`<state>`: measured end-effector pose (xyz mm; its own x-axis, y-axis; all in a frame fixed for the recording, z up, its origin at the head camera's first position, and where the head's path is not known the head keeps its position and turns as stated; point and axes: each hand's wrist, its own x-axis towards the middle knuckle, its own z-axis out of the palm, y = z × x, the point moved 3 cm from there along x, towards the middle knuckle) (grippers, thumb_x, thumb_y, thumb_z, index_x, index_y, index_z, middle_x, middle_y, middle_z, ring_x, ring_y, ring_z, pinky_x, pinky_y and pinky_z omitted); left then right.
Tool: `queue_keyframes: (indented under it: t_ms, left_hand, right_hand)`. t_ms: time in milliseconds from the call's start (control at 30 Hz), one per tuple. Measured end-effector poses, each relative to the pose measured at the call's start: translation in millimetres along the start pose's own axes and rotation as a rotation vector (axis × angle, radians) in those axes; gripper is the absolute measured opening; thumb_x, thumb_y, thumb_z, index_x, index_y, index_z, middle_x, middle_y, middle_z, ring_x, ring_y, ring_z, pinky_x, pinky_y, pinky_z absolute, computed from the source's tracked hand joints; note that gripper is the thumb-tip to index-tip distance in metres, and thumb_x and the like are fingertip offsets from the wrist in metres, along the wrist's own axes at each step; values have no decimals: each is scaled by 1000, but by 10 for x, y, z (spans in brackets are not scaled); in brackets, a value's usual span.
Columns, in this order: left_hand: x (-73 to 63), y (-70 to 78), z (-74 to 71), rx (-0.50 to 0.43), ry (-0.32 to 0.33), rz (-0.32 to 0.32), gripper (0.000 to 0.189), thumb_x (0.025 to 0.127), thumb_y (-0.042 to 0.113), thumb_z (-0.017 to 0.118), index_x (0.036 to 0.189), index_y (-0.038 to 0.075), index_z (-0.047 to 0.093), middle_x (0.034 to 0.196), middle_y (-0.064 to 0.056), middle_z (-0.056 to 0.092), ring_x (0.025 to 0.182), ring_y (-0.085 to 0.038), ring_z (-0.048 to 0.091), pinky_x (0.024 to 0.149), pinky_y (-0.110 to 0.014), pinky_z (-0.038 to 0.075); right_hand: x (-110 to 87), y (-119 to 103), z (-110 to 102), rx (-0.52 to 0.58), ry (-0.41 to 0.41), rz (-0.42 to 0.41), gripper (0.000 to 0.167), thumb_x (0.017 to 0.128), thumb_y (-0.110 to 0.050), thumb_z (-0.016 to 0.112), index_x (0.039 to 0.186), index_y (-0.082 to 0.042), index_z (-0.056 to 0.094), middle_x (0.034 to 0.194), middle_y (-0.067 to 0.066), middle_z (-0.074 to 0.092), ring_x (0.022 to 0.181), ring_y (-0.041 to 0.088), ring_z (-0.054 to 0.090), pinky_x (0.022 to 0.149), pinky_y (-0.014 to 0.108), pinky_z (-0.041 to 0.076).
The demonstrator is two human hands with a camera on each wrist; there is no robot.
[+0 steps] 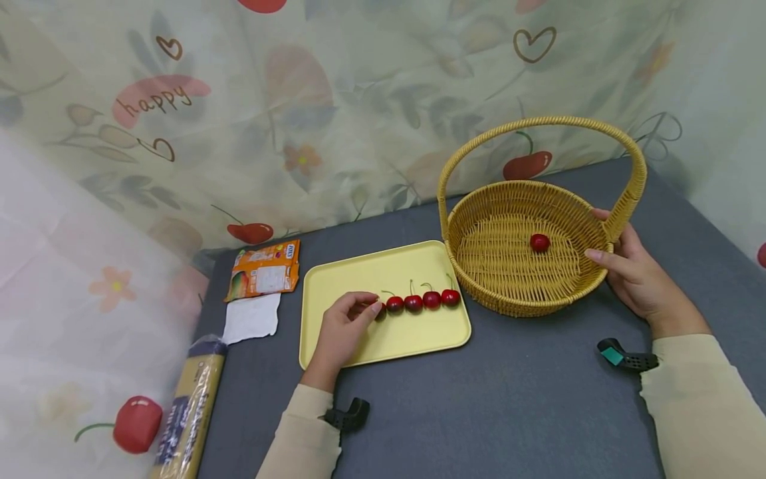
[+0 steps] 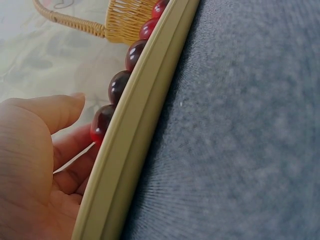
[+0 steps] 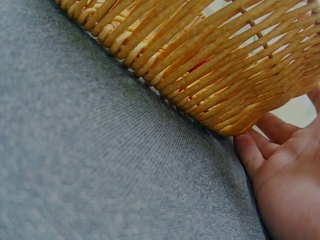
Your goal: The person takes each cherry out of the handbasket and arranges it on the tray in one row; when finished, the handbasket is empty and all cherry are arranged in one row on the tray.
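Observation:
Several dark red cherries (image 1: 413, 303) with green stems stand in a row on a pale yellow tray (image 1: 335, 279). My left hand (image 1: 346, 326) is at the left end of that row, beside the last cherry (image 2: 102, 122), which it partly hides in the head view. The left wrist view shows the thumb apart from this cherry, with a finger behind it. On the right, my right hand (image 1: 640, 279) holds the side of a wicker basket (image 1: 514, 303), thumb over the rim and fingers outside near the handle's foot. One cherry (image 1: 539, 243) lies inside the basket.
Left of the tray lie an orange packet (image 1: 266, 269), a white paper piece (image 1: 251, 318) and a plastic-wrapped roll (image 1: 191, 406). The basket's tall arched handle (image 1: 538, 122) rises in front of the patterned curtain (image 1: 371, 86). Grey cloth (image 1: 479, 406) covers the table.

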<state>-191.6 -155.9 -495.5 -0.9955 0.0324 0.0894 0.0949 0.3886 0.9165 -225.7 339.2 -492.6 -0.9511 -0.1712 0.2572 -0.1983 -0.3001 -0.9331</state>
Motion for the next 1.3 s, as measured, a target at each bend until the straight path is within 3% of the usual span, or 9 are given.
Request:
queue_keyframes:
  t_ms: [333,433,567,767,967,1133,1300]
  left_hand:
    - [15,4,-53,-21,15,0,27,105,32,78,124,13,80,115,0,75,98,-25,66,84,-39,54]
    - [20,49,-75,-36,27,-3,33,107,37,74,128,12,78,117,-1,74,98,-26,66,81,-39,56]
    - [34,155,-85,-78,27,38,38,110,41,69,131,10,76,119,-6,73,100,-30,65,80,-44,56]
    - [72,401,-14,-153,-11,109,37,113,36,63,134,8,73,125,-7,72,106,-31,67,86,-52,55]
    - [175,741,162,-244,-102,201,43,119,34,49,139,2,68,129,-13,71,107,-35,66,84,-50,56]
    - [287,973,323,-330,-193,252,67,119,52,35,145,-4,62,130,-18,70,110,-40,65,82,-40,56]
    - [396,1191,501,-369,-269,259,90,110,73,30,149,-3,59,134,-21,69,111,-38,65,82,-37,57]
  right_hand:
    - [-6,-1,7,4,-12,-12,66,109,12,47,166,-15,29,162,9,31,144,20,37,102,24,42]
    - [0,2,12,2,-15,-15,65,109,12,47,166,-15,29,162,10,30,144,21,37,102,24,42]
    - [-1,2,12,0,-15,-17,65,109,12,46,166,-15,29,162,10,30,144,20,37,102,24,42]
    - [-8,0,2,4,-11,-14,65,109,12,47,166,-15,29,162,10,31,144,20,37,102,23,43]
    - [-30,0,-13,7,-13,-24,65,109,13,46,166,-14,29,162,10,33,143,19,40,102,24,44]
    - [-27,8,-13,-2,-18,-21,66,110,12,46,167,-15,28,163,9,30,144,20,37,103,24,41]
    - [-8,11,-9,-8,-14,-14,65,110,11,46,167,-14,28,164,11,29,146,22,36,103,25,42]
